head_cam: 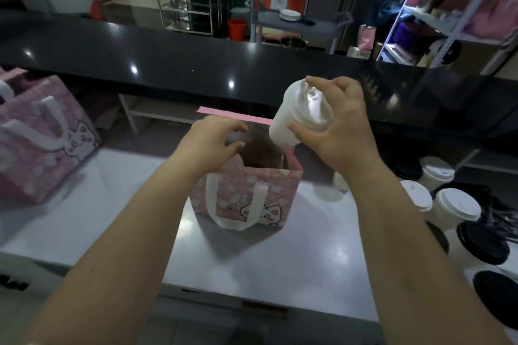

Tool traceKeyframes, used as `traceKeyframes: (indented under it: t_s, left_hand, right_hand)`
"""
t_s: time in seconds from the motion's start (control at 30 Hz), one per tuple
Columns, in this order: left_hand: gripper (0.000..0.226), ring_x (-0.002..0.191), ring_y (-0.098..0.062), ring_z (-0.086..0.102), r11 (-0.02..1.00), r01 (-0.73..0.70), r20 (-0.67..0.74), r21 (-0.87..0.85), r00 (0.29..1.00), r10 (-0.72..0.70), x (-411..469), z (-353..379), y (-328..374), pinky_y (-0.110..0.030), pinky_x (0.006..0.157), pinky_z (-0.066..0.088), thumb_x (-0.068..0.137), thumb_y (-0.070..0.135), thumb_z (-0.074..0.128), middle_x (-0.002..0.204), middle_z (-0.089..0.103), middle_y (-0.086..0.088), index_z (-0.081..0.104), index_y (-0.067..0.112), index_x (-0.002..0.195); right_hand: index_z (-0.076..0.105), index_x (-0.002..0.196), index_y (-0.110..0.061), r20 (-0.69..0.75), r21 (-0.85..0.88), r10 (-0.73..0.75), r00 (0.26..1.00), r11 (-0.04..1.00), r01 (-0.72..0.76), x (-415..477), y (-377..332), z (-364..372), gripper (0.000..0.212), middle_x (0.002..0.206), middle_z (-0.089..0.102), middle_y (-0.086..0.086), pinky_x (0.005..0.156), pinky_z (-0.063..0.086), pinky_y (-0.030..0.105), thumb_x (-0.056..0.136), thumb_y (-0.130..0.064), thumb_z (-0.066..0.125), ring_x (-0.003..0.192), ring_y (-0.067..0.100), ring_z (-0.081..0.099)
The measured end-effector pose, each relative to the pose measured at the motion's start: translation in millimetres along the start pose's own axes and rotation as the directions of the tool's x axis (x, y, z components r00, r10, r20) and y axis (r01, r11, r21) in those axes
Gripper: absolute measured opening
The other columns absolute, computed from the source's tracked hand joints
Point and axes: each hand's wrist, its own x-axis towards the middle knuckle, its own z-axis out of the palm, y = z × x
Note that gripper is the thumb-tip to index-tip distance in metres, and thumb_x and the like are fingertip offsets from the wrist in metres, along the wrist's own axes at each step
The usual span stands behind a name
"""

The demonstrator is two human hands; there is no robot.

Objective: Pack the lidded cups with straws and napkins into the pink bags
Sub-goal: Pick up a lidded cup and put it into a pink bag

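A pink bag (246,193) with a cat print and white handles stands open on the steel counter in the middle. My left hand (213,140) holds its left rim, fingers curled over the edge. My right hand (333,126) grips a white lidded cup (294,117) by its lid and side, tilted, with its base just above the bag's right rim. Several more white lidded cups (454,207) stand at the right. The inside of the bag is dark.
Larger pink bags (42,131) stand at the left. Black round lids (485,244) and dark straws lie at the right edge. A black raised countertop (196,61) runs across behind the bag. A shelf rack (448,8) stands at the far right.
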Motion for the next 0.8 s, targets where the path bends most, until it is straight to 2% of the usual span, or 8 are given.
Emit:
traceKeyframes:
  t_s: [0.17, 0.23, 0.27, 0.33, 0.43, 0.53, 0.7, 0.8]
  left_hand:
    - [0.037, 0.090, -0.013, 0.060, 0.999, 0.043, 0.178, -0.033, 0.983, -0.036, 23.6, -3.1, -34.7, -0.033, 0.072, 0.052, 0.084, 0.021, 0.070, 0.107, 0.067, 0.010, 0.064, 0.036, 0.117]
    - [0.052, 0.099, -0.016, 0.062, 0.999, 0.001, 0.240, -0.055, 0.971, 0.012, 28.8, -3.2, -44.2, -0.040, 0.081, 0.055, 0.077, 0.019, 0.075, 0.111, 0.066, 0.011, 0.059, 0.042, 0.121]
    - [0.068, 0.113, -0.017, 0.058, 0.998, -0.023, 0.274, -0.063, 0.961, 0.039, 30.1, -1.8, -48.5, -0.041, 0.091, 0.053, 0.073, 0.019, 0.078, 0.126, 0.061, 0.011, 0.052, 0.044, 0.131]
    - [0.102, 0.145, -0.018, 0.026, 0.997, -0.072, 0.347, -0.038, 0.935, 0.081, 29.9, 1.6, -55.4, -0.041, 0.113, 0.035, 0.070, 0.022, 0.085, 0.158, 0.029, 0.007, 0.026, 0.039, 0.151]
    - [0.120, 0.150, -0.017, -0.008, 0.982, -0.185, 0.390, 0.039, 0.908, 0.156, 27.9, 6.8, -59.0, -0.042, 0.121, 0.013, 0.069, 0.034, 0.085, 0.164, -0.002, 0.003, 0.002, 0.033, 0.155]
    - [0.136, 0.147, -0.022, -0.022, 0.949, -0.285, 0.443, 0.134, 0.874, 0.200, 21.9, 10.3, -60.9, -0.045, 0.120, -0.002, 0.060, 0.055, 0.085, 0.163, -0.014, -0.001, -0.010, 0.030, 0.154]
    - [0.147, 0.142, -0.026, -0.032, 0.921, -0.341, 0.464, 0.188, 0.857, 0.223, 16.8, 13.2, -64.8, -0.046, 0.116, -0.013, 0.053, 0.069, 0.081, 0.161, -0.023, -0.005, -0.021, 0.028, 0.152]
    - [0.148, 0.142, -0.026, -0.034, 0.922, -0.352, 0.462, 0.161, 0.852, 0.245, 17.1, 13.4, -67.1, -0.044, 0.113, -0.015, 0.052, 0.071, 0.080, 0.160, -0.024, -0.004, -0.021, 0.029, 0.151]
  right_hand:
    - [0.053, 0.131, -0.033, 0.066, -0.119, 0.087, 0.994, 0.990, -0.078, 0.7, -32.8, 69.9, 0.064, 0.122, 0.034, -0.003, 0.090, 0.041, 0.029, 0.073, -0.039, 0.078, 0.114, 0.017, 0.035]
    - [0.053, 0.130, -0.031, 0.099, -0.204, 0.120, 0.988, 0.974, -0.098, -1.9, -35.9, 93.6, 0.062, 0.122, 0.035, 0.000, 0.090, 0.043, 0.032, 0.073, -0.039, 0.077, 0.112, 0.020, 0.035]
    - [0.053, 0.129, -0.031, 0.119, -0.245, 0.141, 0.983, 0.963, -0.109, -3.1, -35.0, 102.9, 0.061, 0.122, 0.035, 0.000, 0.090, 0.042, 0.032, 0.073, -0.040, 0.076, 0.112, 0.021, 0.035]
    - [0.051, 0.128, -0.032, 0.173, -0.301, 0.195, 0.965, 0.944, -0.137, -6.1, -31.6, 117.9, 0.060, 0.120, 0.036, -0.001, 0.086, 0.038, 0.029, 0.074, -0.043, 0.074, 0.110, 0.021, 0.036]
    - [0.048, 0.128, -0.032, 0.250, -0.393, 0.283, 0.926, 0.904, -0.170, -8.1, -23.4, 131.4, 0.060, 0.121, 0.036, 0.000, 0.084, 0.036, 0.030, 0.074, -0.042, 0.074, 0.111, 0.023, 0.037]
    - [0.044, 0.128, -0.030, 0.304, -0.520, 0.421, 0.855, 0.825, -0.222, -2.2, -10.9, 130.8, 0.065, 0.125, 0.035, 0.005, 0.089, 0.041, 0.039, 0.073, -0.038, 0.077, 0.116, 0.030, 0.037]
    - [0.037, 0.136, -0.025, 0.438, -0.736, 0.654, 0.617, 0.655, -0.171, 15.3, 10.4, 125.2, 0.078, 0.141, 0.029, 0.017, 0.096, 0.040, 0.050, 0.070, -0.026, 0.079, 0.126, 0.040, 0.033]
    - [0.042, 0.133, -0.021, 0.462, -0.749, 0.655, 0.598, 0.649, -0.133, 21.5, 13.9, 135.5, 0.071, 0.140, 0.032, 0.019, 0.093, 0.041, 0.048, 0.072, -0.023, 0.077, 0.127, 0.040, 0.032]
